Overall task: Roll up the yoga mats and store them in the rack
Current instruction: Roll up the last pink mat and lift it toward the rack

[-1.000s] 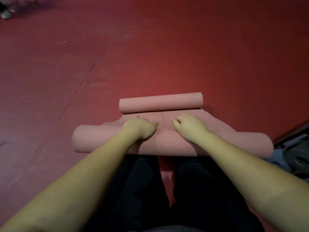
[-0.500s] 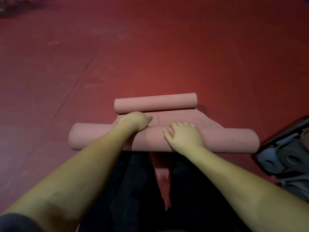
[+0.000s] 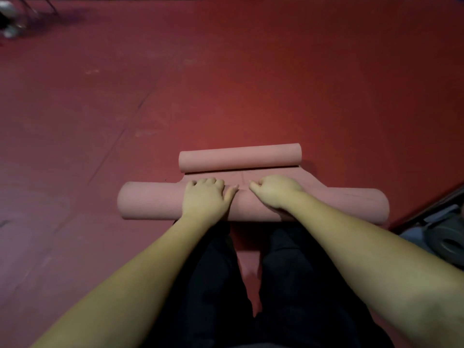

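Observation:
A pink yoga mat lies across the red floor in front of my knees. Its near part is wound into a thick roll [image 3: 150, 203]. Its far end curls into a thinner roll [image 3: 239, 158], and only a short flat strip [image 3: 242, 175] shows between the two. My left hand [image 3: 204, 197] rests on top of the thick roll with its fingers curled over the far side. Just to the right of it, my right hand [image 3: 276, 190] holds the roll the same way. No rack is in view.
Dark weight plates [image 3: 444, 237] lie at the right edge, beyond a dark border strip. Metal legs of some equipment [image 3: 15, 18] stand at the far top left. Red floor matting [image 3: 251, 84] stretches ahead and to the left.
My right hand has reached forward over the thick roll, and my left hand has slid back onto its top. The thick roll stays close behind the thinner one.

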The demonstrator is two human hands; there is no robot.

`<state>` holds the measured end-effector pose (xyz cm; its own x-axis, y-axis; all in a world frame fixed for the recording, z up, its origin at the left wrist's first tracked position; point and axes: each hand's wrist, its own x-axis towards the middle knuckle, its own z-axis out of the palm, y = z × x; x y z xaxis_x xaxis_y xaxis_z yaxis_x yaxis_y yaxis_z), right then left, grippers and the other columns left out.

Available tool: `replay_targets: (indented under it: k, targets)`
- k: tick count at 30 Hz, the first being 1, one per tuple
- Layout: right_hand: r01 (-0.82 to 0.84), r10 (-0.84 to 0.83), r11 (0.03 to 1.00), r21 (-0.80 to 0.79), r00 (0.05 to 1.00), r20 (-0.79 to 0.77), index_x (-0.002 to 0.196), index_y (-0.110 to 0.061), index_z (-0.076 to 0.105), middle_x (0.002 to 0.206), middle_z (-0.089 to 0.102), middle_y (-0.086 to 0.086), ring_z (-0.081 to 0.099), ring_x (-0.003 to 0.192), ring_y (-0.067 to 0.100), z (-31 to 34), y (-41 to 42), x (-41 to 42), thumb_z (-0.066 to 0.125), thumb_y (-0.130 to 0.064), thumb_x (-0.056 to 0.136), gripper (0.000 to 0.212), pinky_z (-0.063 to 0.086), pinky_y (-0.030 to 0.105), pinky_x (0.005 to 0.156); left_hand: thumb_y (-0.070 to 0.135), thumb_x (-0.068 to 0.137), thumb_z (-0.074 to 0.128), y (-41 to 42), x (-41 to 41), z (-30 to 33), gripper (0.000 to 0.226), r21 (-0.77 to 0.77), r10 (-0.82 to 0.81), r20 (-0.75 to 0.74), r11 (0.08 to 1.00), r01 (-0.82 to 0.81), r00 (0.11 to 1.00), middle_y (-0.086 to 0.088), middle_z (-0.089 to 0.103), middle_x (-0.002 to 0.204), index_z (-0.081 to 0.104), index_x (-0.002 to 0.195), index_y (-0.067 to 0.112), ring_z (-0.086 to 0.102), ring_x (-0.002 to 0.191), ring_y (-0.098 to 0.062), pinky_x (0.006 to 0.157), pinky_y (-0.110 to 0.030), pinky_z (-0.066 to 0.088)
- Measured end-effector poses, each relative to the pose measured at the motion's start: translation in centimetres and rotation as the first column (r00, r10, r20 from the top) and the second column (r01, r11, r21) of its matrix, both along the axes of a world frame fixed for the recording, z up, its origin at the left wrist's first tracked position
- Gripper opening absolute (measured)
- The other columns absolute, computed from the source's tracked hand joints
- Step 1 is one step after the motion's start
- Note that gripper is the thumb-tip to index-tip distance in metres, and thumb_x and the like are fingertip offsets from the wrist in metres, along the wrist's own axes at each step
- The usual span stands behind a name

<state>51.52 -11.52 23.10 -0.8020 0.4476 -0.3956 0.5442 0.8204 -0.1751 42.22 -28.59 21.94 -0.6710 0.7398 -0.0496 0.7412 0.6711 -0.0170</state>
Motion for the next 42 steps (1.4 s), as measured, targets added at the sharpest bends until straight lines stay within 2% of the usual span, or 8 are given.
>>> replay_targets:
  k: [8, 16, 19, 22, 25, 29, 36, 42]
  targets:
    - [0.036, -0.018, 0.987, -0.155, 0.993, 0.116, 0.139, -0.006, 0.052, 0.148, 0.045, 0.019, 0.045, 0.133, 0.034, 2.5, 0.1, 0.4, 0.023, -0.051, 0.102, 0.066, 0.034, 0.038, 0.106, 0.058, 0.101, 0.021, 0.7, -0.1, 2.7, 0.062, 0.001, 0.007, 0.146, 1.0, -0.007, 0.989, -0.009, 0.07, 0.109, 0.068, 0.096, 0.018, 0.062, 0.102, -0.032, 0.086, -0.04, 0.041]
    - [0.07, 0.015, 0.941, -0.332, 0.969, 0.247, 0.148, -0.013, 0.043, 0.158, 0.033, 0.011, 0.034, 0.142, 0.028, 1.4, -0.1, 1.4, 0.025, -0.056, 0.102, 0.065, 0.023, 0.038, 0.115, 0.059, 0.1, 0.02, 0.7, 0.3, 3.2, 0.068, -0.198, 0.11, 0.34, 0.979, -0.044, 0.934, -0.015, 0.063, 0.127, 0.067, 0.116, 0.011, 0.058, 0.114, -0.035, 0.096, -0.043, 0.045]
    - [-0.016, 0.024, 0.971, -0.238, 0.999, 0.033, 0.115, -0.02, 0.064, 0.139, 0.053, 0.01, 0.05, 0.125, 0.029, 0.4, 0.2, 1.4, 0.03, -0.056, 0.102, 0.051, 0.038, 0.038, 0.1, 0.058, 0.102, 0.021, 1.6, -0.5, 3.4, 0.069, -0.255, 0.148, 0.398, 0.966, -0.046, 0.905, -0.015, 0.055, 0.141, 0.061, 0.13, 0.009, 0.051, 0.127, -0.035, 0.105, -0.043, 0.039]
    - [0.014, -0.038, 0.996, -0.091, 0.965, -0.259, 0.074, -0.024, 0.05, 0.093, 0.051, 0.001, 0.056, 0.099, 0.03, 0.0, 0.4, 2.0, 0.032, -0.05, 0.102, 0.042, 0.04, 0.037, 0.076, 0.057, 0.102, 0.026, 2.8, -1.5, 3.6, 0.069, -0.28, 0.192, 0.47, 0.958, -0.06, 0.861, -0.014, 0.042, 0.153, 0.051, 0.142, 0.007, 0.04, 0.139, -0.034, 0.112, -0.042, 0.031]
    - [0.036, -0.039, 0.999, -0.014, 0.956, -0.292, 0.072, -0.023, 0.05, 0.09, 0.051, 0.001, 0.055, 0.097, 0.029, 0.3, -0.4, 3.6, 0.031, -0.049, 0.102, 0.043, 0.041, 0.038, 0.074, 0.058, 0.102, 0.031, 3.7, -2.5, 3.2, 0.069, -0.303, 0.246, 0.543, 0.949, -0.086, 0.803, -0.012, 0.035, 0.157, 0.044, 0.147, 0.008, 0.034, 0.143, -0.033, 0.115, -0.043, 0.027]
    - [0.026, 0.019, 0.984, 0.178, 0.968, -0.25, 0.107, -0.02, 0.064, 0.113, 0.063, 0.003, 0.054, 0.112, 0.027, -0.7, -2.1, 6.1, 0.025, -0.057, 0.098, 0.054, 0.04, 0.038, 0.092, 0.054, 0.1, 0.041, 4.7, -3.7, 2.8, 0.065, -0.304, 0.28, 0.611, 0.947, -0.107, 0.741, -0.009, 0.036, 0.157, 0.045, 0.147, 0.01, 0.035, 0.143, -0.03, 0.115, -0.044, 0.028]
    - [0.078, -0.011, 0.958, 0.275, 0.972, -0.237, 0.103, -0.021, 0.067, 0.107, 0.069, 0.002, 0.061, 0.103, 0.027, -1.4, -2.5, 5.0, 0.009, -0.065, 0.084, 0.075, 0.041, 0.036, 0.087, 0.052, 0.103, 0.035, 5.2, -4.0, 2.5, 0.06, -0.276, 0.198, 0.525, 0.96, -0.055, 0.828, -0.013, 0.043, 0.152, 0.053, 0.14, 0.008, 0.04, 0.139, -0.032, 0.112, -0.042, 0.031]
    - [0.047, 0.001, 0.971, 0.236, 0.981, -0.196, 0.103, -0.019, 0.066, 0.112, 0.067, 0.006, 0.059, 0.107, 0.029, -1.1, -1.6, 3.5, 0.031, -0.058, 0.097, 0.052, 0.039, 0.036, 0.089, 0.037, 0.103, 0.032, 3.9, -4.0, 2.4, 0.043, 0.014, 0.046, 0.231, 0.999, -0.05, 0.972, -0.012, 0.069, 0.106, 0.067, 0.104, 0.013, 0.062, 0.094, -0.034, 0.078, -0.038, 0.052]
